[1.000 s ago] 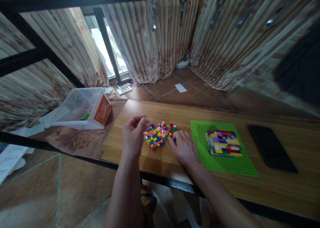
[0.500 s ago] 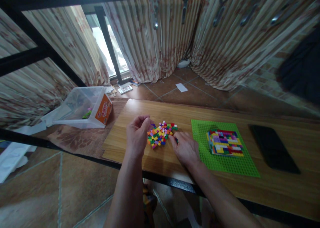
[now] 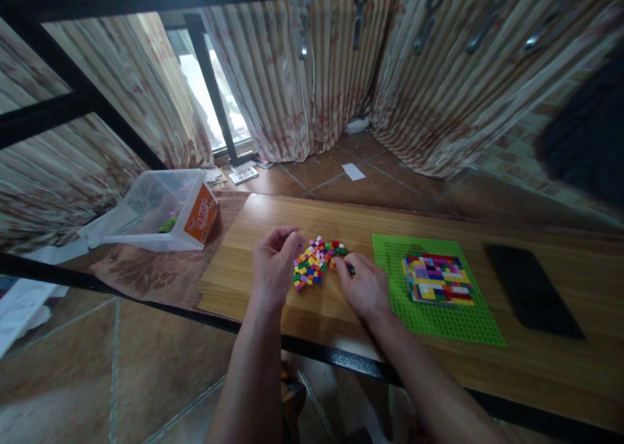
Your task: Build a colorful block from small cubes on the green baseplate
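Note:
A loose heap of small coloured toy bricks (image 3: pixel 312 263) lies on the wooden table between my hands. My left hand (image 3: pixel 275 262) hovers at the heap's left side, thumb and fingers drawn together; whatever they may hold is too small to make out. At the right edge of the heap is my right hand (image 3: pixel 363 285), its fingers curled in a pinch with a dark green brick (image 3: pixel 351 270) showing at the tips. Right of that hand, a block built of many-coloured bricks (image 3: pixel 439 279) sits on a green studded baseplate (image 3: pixel 478 324).
A black phone-like slab (image 3: pixel 533 291) lies right of the baseplate. Beyond the left end of the wooden table (image 3: pixel 234 236) stands a clear plastic bin (image 3: pixel 146 239) with an orange label. A dark metal bar runs along the table's near edge.
My left hand has shifted slightly right, closer to the heap. My right hand has drawn a little to the right, the green brick at its fingertips moving along. The built block stays put.

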Tool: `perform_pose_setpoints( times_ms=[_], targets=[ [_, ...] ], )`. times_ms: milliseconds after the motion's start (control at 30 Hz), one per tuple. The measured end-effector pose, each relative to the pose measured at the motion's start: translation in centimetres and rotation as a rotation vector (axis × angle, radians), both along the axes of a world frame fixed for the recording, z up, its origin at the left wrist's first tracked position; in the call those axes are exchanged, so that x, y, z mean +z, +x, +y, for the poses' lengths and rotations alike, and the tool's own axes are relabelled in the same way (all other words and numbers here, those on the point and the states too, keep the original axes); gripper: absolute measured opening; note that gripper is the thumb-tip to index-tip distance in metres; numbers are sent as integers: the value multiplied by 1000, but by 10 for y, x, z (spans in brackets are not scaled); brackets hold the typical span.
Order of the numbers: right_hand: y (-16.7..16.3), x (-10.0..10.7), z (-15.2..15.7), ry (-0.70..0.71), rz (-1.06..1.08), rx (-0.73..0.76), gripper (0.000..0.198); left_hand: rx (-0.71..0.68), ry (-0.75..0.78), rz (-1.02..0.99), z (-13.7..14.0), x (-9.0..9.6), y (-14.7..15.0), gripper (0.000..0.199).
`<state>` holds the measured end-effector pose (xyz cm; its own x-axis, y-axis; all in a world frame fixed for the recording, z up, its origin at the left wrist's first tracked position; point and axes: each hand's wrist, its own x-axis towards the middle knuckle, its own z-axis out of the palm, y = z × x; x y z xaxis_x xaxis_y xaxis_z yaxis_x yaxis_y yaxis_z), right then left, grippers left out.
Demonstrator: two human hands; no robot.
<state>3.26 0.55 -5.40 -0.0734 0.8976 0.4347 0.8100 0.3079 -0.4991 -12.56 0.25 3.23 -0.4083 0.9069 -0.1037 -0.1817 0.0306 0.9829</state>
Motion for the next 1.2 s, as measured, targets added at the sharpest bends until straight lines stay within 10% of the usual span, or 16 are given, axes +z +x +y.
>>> perform_pose_setpoints(
  times_ms=[267, 467, 767, 1200],
  targets=[
    [0, 21, 25, -209, 1039, -199, 44, -54, -48, -127, -1, -8, 33, 19],
    [8, 54, 25, -600, 1763, 74, 42, -42, -217, -604, -9, -12, 69, 23],
    [-18, 79, -5, -170, 1359, 112, 36, -123, -180, -1062, -14, -3, 97, 22],
    [-14, 108, -16, -93, 1446, 238, 28, -84, -199, -1303, -9, 0, 96, 26]
  ],
)
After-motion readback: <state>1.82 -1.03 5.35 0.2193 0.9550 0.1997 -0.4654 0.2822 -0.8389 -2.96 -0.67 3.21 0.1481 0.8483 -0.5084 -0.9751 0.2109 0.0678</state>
